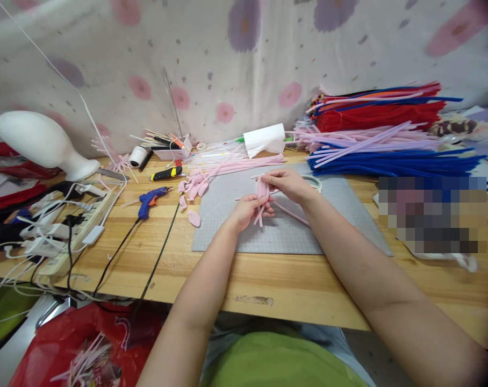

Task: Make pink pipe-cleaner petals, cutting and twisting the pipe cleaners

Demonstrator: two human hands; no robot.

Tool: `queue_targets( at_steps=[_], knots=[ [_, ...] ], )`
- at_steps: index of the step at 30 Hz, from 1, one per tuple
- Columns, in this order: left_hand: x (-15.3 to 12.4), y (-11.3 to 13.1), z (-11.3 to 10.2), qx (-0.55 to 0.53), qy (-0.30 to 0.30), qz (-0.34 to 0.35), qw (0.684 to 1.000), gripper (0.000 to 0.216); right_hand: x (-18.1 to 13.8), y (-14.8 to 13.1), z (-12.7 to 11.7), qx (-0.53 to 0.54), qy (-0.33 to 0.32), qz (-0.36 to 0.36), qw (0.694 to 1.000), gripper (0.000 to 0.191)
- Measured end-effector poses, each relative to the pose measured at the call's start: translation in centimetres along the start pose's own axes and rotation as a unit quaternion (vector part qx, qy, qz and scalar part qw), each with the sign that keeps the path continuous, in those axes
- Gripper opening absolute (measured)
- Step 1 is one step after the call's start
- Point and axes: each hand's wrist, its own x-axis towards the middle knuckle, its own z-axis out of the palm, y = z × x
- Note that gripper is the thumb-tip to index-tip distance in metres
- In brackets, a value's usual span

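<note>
Both my hands hold a small bundle of pink pipe cleaners (263, 189) above the grey cutting mat (223, 231). My left hand (250, 209) pinches its lower part, and loose ends poke out below the fingers. The fingers of my right hand (282, 181) close on the upper part. A single pink pipe cleaner (290, 213) lies on the mat under my right forearm. Behind my right hand, the pale handles of scissors (314, 183) show in part. Several pink petal-shaped pieces (193, 185) lie at the mat's left corner.
A blue glue gun (150, 201) and a yellow-black utility knife (166, 173) lie left of the mat. Cables crowd a power strip (85, 226). Blue pipe cleaners (397, 163) are stacked at the right, near a blurred-out phone-like area. A white foam head (38, 137) stands far left.
</note>
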Motion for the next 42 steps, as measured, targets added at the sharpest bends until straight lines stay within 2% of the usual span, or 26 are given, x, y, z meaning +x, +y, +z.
queue_targets(
  at_steps=[3, 7, 13, 18, 21, 24, 28, 30, 32, 37, 40, 42],
  knots=[
    [0.0, 0.4, -0.2, 0.029, 0.039, 0.062, 0.997, 0.016, 0.0, 0.0, 0.2, -0.035, 0.024, -0.026, 0.999, 0.037],
    [0.0, 1.3, -0.5, 0.021, 0.139, 0.183, 0.973, 0.023, 0.2, 0.3, 1.1, -0.065, 0.049, -0.074, 0.994, 0.032],
    [0.3, 1.0, -0.3, 0.036, 0.185, 0.197, 0.962, 0.021, 0.5, 1.2, 1.9, -0.062, 0.094, -0.084, 0.990, 0.023],
    [0.7, 0.4, -0.4, 0.134, 0.217, 0.221, 0.941, 0.020, 0.3, 1.2, 2.3, -0.124, 0.121, -0.097, 0.980, 0.016],
    [0.7, 0.3, -0.5, 0.200, 0.243, 0.238, 0.919, 0.019, 0.2, 1.0, 2.7, -0.139, 0.136, -0.100, 0.976, 0.015],
    [0.5, 0.4, -0.3, 0.255, 0.275, 0.258, 0.890, 0.022, 0.1, 0.9, 3.0, -0.082, 0.153, -0.078, 0.982, 0.016],
    [0.3, 0.5, 0.1, 0.248, 0.284, 0.282, 0.882, 0.048, 0.0, 0.8, 3.0, 0.066, 0.113, 0.004, 0.991, 0.020],
    [0.4, 0.4, 0.0, 0.238, 0.275, 0.268, 0.892, 0.047, 0.0, 0.9, 2.8, 0.089, 0.107, 0.014, 0.990, 0.022],
    [0.5, 0.3, -0.1, 0.227, 0.251, 0.221, 0.915, 0.033, 0.2, 1.3, 2.7, 0.078, 0.120, 0.014, 0.990, 0.023],
    [0.3, 0.7, -0.5, 0.136, 0.170, 0.110, 0.970, 0.013, 0.7, 2.4, 2.6, -0.026, 0.157, -0.024, 0.987, 0.023],
    [0.3, 0.9, -0.9, 0.144, 0.154, 0.088, 0.974, 0.011, 0.7, 2.6, 2.7, -0.089, 0.158, -0.057, 0.982, 0.022],
    [0.2, 0.9, -1.1, 0.221, 0.171, 0.099, 0.955, 0.012, 0.7, 2.5, 2.8, -0.113, 0.149, -0.069, 0.980, 0.021]
  ],
)
